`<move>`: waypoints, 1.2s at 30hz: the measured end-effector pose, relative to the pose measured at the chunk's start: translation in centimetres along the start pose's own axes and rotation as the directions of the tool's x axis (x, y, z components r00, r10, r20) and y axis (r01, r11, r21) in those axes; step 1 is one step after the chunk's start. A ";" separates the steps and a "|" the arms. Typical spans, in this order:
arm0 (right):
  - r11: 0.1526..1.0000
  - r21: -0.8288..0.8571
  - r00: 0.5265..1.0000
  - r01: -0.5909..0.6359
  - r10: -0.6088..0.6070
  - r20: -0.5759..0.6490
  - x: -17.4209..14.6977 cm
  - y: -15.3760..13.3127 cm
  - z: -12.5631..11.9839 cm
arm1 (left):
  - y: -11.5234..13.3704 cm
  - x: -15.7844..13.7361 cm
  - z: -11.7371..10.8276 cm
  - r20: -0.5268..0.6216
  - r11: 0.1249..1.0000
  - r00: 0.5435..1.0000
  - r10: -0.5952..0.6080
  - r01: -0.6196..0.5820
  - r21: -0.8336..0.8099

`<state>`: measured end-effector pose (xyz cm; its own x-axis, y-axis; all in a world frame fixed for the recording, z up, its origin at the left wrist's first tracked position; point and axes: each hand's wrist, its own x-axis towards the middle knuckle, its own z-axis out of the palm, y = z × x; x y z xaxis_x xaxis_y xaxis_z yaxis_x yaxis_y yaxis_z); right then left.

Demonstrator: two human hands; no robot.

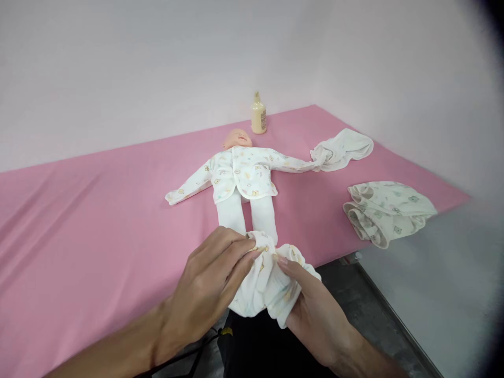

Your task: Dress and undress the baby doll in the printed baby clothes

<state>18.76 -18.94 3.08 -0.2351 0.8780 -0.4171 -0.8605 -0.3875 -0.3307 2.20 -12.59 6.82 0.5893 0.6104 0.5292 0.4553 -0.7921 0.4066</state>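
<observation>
A bunched white baby garment (pixel 262 286) with a small coloured print is held between my two hands at the table's front edge. My left hand (pixel 212 281) pinches its upper edge between thumb and fingers. My right hand (pixel 315 304) grips the other side, thumb on top and fingers underneath, partly hidden by the cloth. Just beyond lies a baby doll (pixel 238 138) on its back, its head away from me. It wears a white printed jacket (pixel 252 173) with long sleeves spread outward. Its white legs (pixel 230 212) point toward me, and the garment and my hands hide the feet.
A pink sheet (pixel 98 226) covers the table. A pump bottle (pixel 259 116) of pale yellow liquid stands behind the doll's head. To the right lie a crumpled white cloth (pixel 346 148) and a folded printed cloth (pixel 394 212) near the edge. Pale walls (pixel 157 68) border the table.
</observation>
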 end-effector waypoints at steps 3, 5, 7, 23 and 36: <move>1.000 0.007 1.000 0.020 -0.020 -0.008 0.0 0.1 -0.2 | -0.1 -0.2 0.1 0.070 0.998 0.997 -0.032 0.035 -0.048; 0.999 0.032 1.000 0.024 -0.024 0.013 0.0 0.2 -0.3 | -0.1 -0.4 0.2 0.045 1.000 0.999 0.001 -0.001 -0.011; 0.999 0.050 1.000 0.016 -0.017 0.020 0.0 0.2 -0.3 | 0.1 -0.7 0.3 0.019 0.995 0.998 0.065 -0.067 0.078; 0.994 0.094 0.993 -0.053 0.043 0.107 0.6 0.2 -0.1 | 0.2 -0.8 0.9 0.002 0.997 0.997 0.074 -0.074 0.005; 0.998 0.048 0.999 0.038 -0.038 0.004 0.0 0.8 1.2 | -5.0 4.6 -1.0 0.327 0.972 0.923 -0.203 0.148 0.185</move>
<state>17.47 -18.92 3.84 -0.2037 0.8931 -0.4011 -0.8896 -0.3399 -0.3051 1.99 -5.80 7.92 0.6699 0.7245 0.1622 0.6529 -0.6789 0.3358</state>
